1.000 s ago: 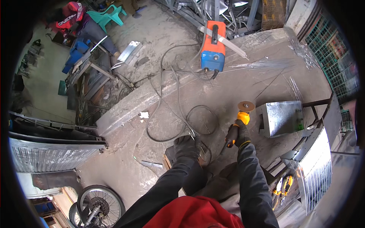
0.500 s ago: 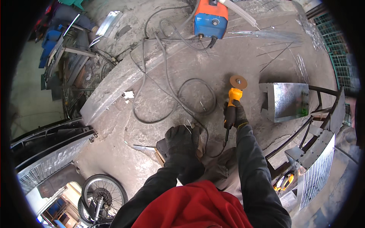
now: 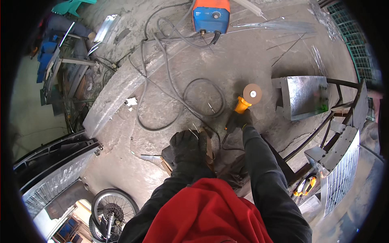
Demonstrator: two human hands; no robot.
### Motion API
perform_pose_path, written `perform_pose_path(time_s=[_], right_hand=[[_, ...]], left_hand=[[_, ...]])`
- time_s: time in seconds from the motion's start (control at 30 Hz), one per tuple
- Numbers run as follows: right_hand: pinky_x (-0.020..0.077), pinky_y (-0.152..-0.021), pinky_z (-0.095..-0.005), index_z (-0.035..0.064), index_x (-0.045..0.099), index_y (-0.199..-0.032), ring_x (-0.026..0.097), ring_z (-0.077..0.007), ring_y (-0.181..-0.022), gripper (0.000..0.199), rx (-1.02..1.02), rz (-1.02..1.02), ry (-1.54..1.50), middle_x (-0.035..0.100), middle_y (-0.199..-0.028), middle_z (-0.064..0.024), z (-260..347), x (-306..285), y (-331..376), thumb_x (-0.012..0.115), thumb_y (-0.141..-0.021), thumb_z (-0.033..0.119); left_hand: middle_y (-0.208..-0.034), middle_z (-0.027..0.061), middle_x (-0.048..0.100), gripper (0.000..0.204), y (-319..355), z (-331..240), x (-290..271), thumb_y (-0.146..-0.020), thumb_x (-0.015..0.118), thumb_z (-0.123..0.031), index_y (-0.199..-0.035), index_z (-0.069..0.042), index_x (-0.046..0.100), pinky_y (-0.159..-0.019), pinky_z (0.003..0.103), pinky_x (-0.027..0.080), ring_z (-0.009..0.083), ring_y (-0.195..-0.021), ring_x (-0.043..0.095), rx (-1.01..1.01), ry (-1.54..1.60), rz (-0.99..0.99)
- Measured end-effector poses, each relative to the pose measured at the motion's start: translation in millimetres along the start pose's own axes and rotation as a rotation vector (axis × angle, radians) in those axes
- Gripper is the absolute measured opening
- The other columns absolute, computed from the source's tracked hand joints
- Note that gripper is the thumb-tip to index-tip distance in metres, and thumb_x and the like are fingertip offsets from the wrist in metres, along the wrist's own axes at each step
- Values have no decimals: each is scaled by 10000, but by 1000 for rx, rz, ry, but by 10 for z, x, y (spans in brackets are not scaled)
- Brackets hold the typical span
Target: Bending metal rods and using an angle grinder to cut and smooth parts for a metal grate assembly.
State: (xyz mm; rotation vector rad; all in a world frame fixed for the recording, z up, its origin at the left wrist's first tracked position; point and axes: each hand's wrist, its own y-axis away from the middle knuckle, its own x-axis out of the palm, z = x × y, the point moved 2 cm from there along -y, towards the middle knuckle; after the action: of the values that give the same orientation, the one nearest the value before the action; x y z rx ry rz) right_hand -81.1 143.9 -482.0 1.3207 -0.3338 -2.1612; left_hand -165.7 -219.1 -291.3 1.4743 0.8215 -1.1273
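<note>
Head view: two black-gloved hands at work above a grey concrete floor.
Right hand [image 3: 239, 120] closed round yellow-bodied angle grinder [image 3: 245, 102], disc far of the glove; left hand [image 3: 187, 146] pressed flat on brown wooden block [image 3: 207, 142], near grey looped cable [image 3: 202, 97].

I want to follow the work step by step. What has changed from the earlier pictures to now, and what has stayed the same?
The view has shifted: the orange and blue welding machine now sits nearer the top edge. The right hand, in a black glove, still grips the yellow angle grinder with its round disc, disc up above the floor. The gloved left hand stays pressed on the small workpiece. The grey cables lie as before.
</note>
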Motion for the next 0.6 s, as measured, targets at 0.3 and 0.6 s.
perform_pose_path(time_s=[0.3, 0.6], right_hand=[[555, -754, -398, 20, 639, -1116, 703, -289, -914, 635, -80, 403, 244, 708, -992, -167, 422, -141, 332, 872, -632, 358], [556, -705, -402, 98, 697, -1083, 706, -315, -833, 579, -291, 151, 128, 716, -880, -144, 1120, -1387, 1296, 879, -592, 345]], left_hand=[[-1120, 86, 675, 316, 36, 404, -247, -985, 409, -316, -1135, -157, 638, -847, 495, 482, 299, -1015, 650, -46, -25, -110], [-1151, 82, 668, 316, -180, -463, -641, -990, 399, -288, -1186, -177, 620, -821, 507, 499, 304, -1015, 655, 242, 46, -294]])
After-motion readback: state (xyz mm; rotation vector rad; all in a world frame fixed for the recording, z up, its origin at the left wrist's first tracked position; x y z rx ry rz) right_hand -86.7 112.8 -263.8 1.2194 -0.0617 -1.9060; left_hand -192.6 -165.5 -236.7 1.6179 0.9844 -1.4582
